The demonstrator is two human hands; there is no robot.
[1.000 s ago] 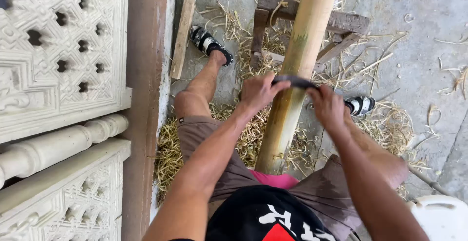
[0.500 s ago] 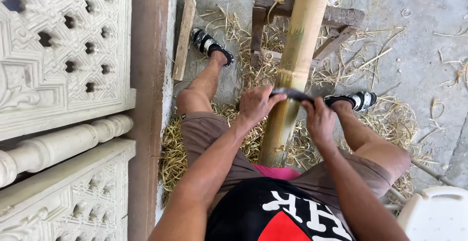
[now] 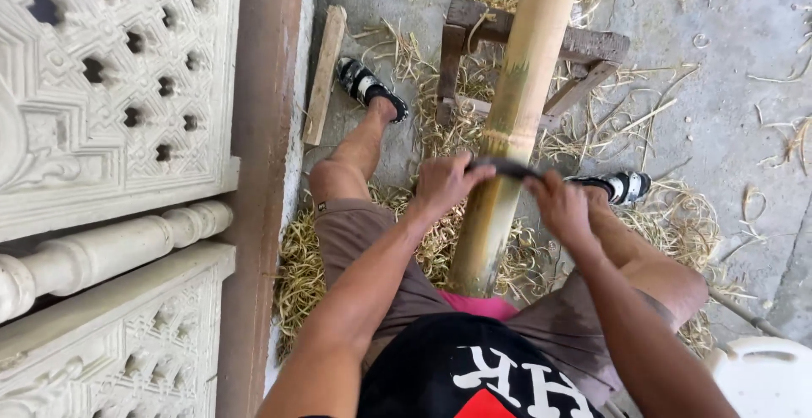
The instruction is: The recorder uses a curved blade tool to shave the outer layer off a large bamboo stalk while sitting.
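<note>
A thick bamboo pole (image 3: 516, 105) slants from my lap up over a low wooden trestle (image 3: 592, 46). Across the pole lies a dark curved blade (image 3: 506, 167). My left hand (image 3: 444, 183) grips the blade's left end and my right hand (image 3: 558, 206) grips its right end, one hand on each side of the pole. The lower part of the pole looks paler and scraped, the upper part greenish. My legs straddle the pole, with a sandalled foot on each side.
Straw-like bamboo shavings (image 3: 423, 240) cover the concrete floor around my legs. A wooden slat (image 3: 325, 75) lies by my left foot. Carved white panels and a baluster (image 3: 110, 249) stand along the left. A white plastic seat edge (image 3: 761, 376) shows at the bottom right.
Both hands have slid the blade along the pole, away from my body toward the node. The camera view shifted slightly with the motion.
</note>
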